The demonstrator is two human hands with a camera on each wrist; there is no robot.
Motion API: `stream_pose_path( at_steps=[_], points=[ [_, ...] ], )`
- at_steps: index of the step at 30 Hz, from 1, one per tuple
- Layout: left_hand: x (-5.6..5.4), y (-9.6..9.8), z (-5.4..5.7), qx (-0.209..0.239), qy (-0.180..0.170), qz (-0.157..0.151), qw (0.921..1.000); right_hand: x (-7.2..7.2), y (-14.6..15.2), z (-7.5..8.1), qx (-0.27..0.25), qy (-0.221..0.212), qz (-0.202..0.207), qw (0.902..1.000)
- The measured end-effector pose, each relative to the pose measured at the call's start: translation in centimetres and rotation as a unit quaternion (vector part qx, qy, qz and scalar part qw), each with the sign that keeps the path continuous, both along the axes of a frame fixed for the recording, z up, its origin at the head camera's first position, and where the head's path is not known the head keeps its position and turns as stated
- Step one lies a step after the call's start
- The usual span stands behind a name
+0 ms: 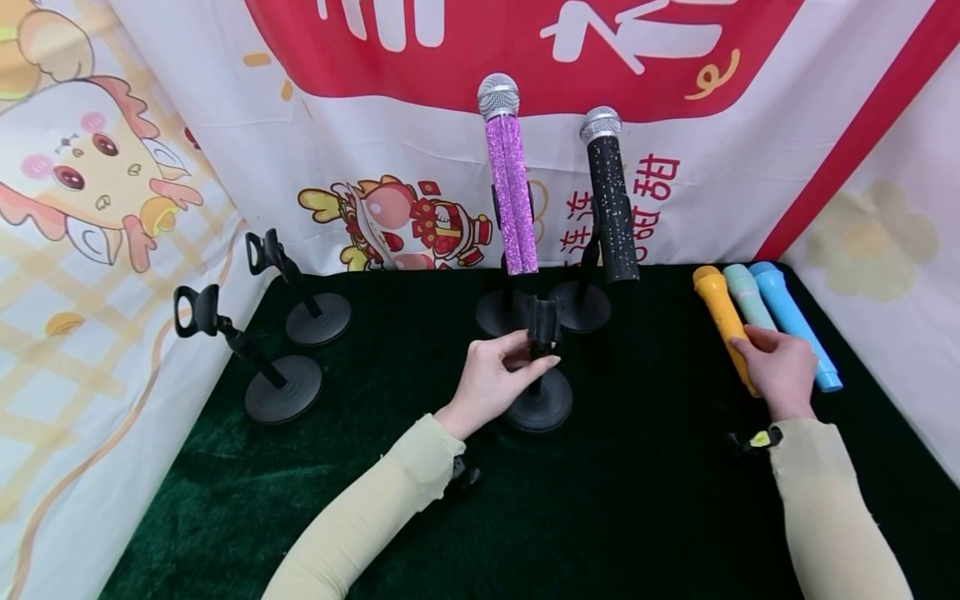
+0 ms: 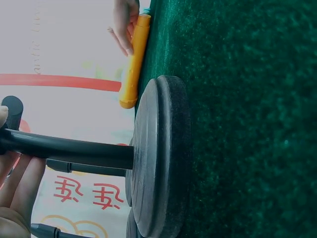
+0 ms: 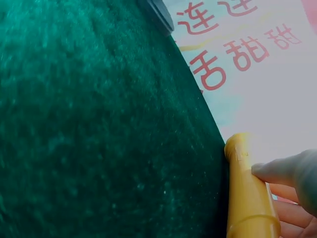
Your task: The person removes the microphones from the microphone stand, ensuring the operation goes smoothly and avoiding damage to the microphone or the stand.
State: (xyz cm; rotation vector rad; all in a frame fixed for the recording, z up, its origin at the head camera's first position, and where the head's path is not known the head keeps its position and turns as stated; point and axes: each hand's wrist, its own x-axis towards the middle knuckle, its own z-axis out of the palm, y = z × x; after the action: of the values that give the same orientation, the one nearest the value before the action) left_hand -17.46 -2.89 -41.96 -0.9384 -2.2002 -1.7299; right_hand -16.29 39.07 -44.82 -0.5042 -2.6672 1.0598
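Observation:
My left hand (image 1: 495, 379) pinches the upper stem of a black desktop microphone stand (image 1: 542, 404), just below its clip. Its round base rests on the green cloth, as the left wrist view shows. On the right, my right hand (image 1: 783, 371) grips a yellow toy microphone (image 3: 250, 203) between the thumb on one side and fingers on the other. This microphone lies on the cloth beside a mint-green microphone (image 1: 750, 296) and a blue microphone (image 1: 798, 329); the hand partly hides the mint-green one.
A purple glitter microphone (image 1: 513, 192) and a black speckled microphone (image 1: 613, 204) sit in stands at the back. Two stands with bare clips, one nearer (image 1: 283, 390) and one farther (image 1: 318, 319), stand at left. Printed cloth walls (image 1: 712, 200) bound the green table (image 1: 600, 508).

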Motion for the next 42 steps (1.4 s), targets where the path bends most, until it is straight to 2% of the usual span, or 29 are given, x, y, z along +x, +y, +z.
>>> stream_pose_path(
  at_steps=[19,26,31,35,40,42],
  points=[
    [-0.1,0.0,0.2,0.012,0.007,-0.002,0.9999,0.1,-0.2,0.6,0.045,0.027,0.006,0.9986],
    [0.0,-0.1,0.2,0.013,0.005,0.003,0.9999,0.2,-0.2,0.6,0.024,0.021,-0.001,0.9995],
    [-0.1,-0.8,0.3,0.030,0.017,0.013,0.9993,0.2,-0.1,0.5,0.017,0.031,-0.010,0.9993],
    [-0.5,-2.2,0.8,0.046,0.020,0.041,0.9979,0.4,-0.1,0.7,0.018,0.025,-0.017,0.9994],
    [-1.6,-4.7,1.7,0.046,0.024,0.101,0.9935,0.6,-0.2,1.4,0.018,0.007,-0.033,0.9993],
    [-1.5,-5.7,2.7,0.040,0.023,0.127,0.9908,0.6,-0.3,1.6,0.015,0.013,-0.037,0.9991]
  ],
)
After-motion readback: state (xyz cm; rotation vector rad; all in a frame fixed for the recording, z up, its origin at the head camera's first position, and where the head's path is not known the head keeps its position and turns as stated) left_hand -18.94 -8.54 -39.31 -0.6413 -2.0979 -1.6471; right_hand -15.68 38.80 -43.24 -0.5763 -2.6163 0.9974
